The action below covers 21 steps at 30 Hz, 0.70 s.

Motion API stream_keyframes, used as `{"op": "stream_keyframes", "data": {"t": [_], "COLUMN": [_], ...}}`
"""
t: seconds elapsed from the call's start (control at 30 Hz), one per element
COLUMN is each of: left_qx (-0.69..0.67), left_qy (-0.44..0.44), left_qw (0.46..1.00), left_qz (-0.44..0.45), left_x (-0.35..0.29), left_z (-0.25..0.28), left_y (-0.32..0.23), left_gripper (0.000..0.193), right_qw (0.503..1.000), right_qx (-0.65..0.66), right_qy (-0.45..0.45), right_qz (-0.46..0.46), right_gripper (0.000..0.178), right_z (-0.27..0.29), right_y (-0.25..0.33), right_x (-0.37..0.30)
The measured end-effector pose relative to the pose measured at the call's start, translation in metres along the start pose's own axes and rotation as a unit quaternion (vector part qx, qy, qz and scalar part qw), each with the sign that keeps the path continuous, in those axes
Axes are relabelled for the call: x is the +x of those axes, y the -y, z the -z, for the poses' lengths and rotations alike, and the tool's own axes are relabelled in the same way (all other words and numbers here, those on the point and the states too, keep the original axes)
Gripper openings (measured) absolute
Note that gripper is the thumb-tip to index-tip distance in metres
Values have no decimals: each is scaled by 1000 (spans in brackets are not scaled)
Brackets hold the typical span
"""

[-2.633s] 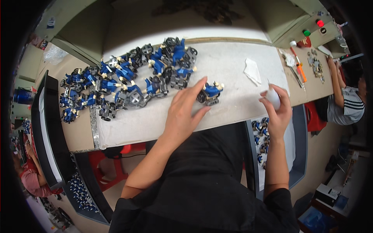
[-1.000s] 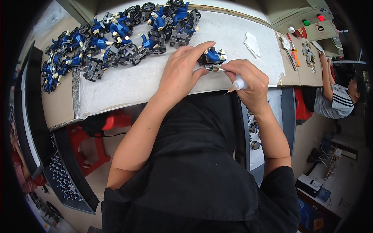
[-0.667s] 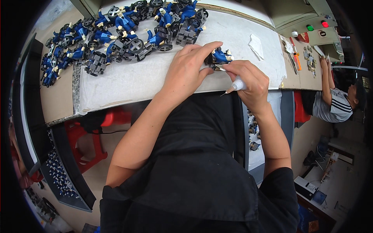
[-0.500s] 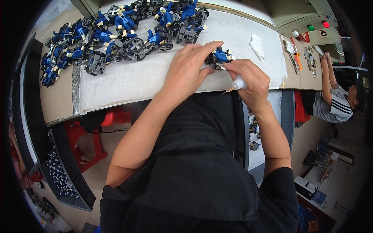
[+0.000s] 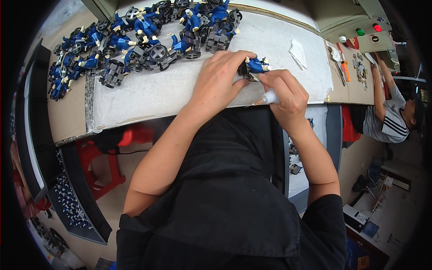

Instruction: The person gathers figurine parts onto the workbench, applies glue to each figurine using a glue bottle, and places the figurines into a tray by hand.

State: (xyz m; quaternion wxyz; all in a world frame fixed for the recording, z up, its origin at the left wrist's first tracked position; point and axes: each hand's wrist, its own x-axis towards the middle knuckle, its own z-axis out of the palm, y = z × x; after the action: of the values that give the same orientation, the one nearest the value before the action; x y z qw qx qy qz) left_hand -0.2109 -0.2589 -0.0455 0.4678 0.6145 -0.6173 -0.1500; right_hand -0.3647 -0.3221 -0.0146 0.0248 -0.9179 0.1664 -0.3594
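1. Head view: left hand (image 5: 219, 81) lay palm-down on the tabletop (image 5: 288, 54), fingers curled over a small blue toy (image 5: 254, 66), gripping it against the surface.
2. Right hand (image 5: 285, 96) was clenched around a small white bottle (image 5: 270, 96); its thin nozzle stuck out to the left, past the tabletop's near edge. The fingertips of this hand also touched the toy from the near side.
3. Toy sat near the tabletop's front edge, between the two hands: blue body, cream bits, dark wheel just visible under the left fingers. Finer detail was hidden by the fingers.
4. White mat (image 5: 180, 85) covered most of the tabletop; the toy rested on it.
5. Pile of matching toys (image 5: 148, 36) (blue with grey wheels) ran along the far-left part of the mat and onto the bare surface to the left, well apart from the held toy.
6. Crumpled white scrap (image 5: 298, 51) lay on the mat, right of the toy, near but not touching.
7. Further right: orange-handled tool (image 5: 344, 68) and small metal parts (image 5: 360, 72) on the brown part of the tabletop.
8. Panel with green and red buttons (image 5: 366, 32) stood at the far right corner.
9. Another person (image 5: 387, 117) in a striped shirt was at the right end, one arm stretched up onto the tabletop by the metal parts.
10. Red stool (image 5: 101, 157) stood below the tabletop on the left.
11. Dark tray (image 5: 76, 198) with small white pieces sat lower left.
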Motion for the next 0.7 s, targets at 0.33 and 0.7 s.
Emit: {"op": "stream_keyframes", "data": {"t": [0.33,0.7], "left_qx": [40,32], "left_qy": [-57,-42], "left_qw": [998,999], "left_qz": [-4,10], "left_x": [3,3], "left_z": [-9,-16], "left_y": [-4,-11], "left_gripper": [39,42], "right_qw": [1000,980], "right_qx": [-12,64], "right_qy": [19,166], "right_qz": [12,-89], "right_gripper": [21,20], "right_z": [4,25], "right_y": [-5,-6], "right_x": [9,31]}}
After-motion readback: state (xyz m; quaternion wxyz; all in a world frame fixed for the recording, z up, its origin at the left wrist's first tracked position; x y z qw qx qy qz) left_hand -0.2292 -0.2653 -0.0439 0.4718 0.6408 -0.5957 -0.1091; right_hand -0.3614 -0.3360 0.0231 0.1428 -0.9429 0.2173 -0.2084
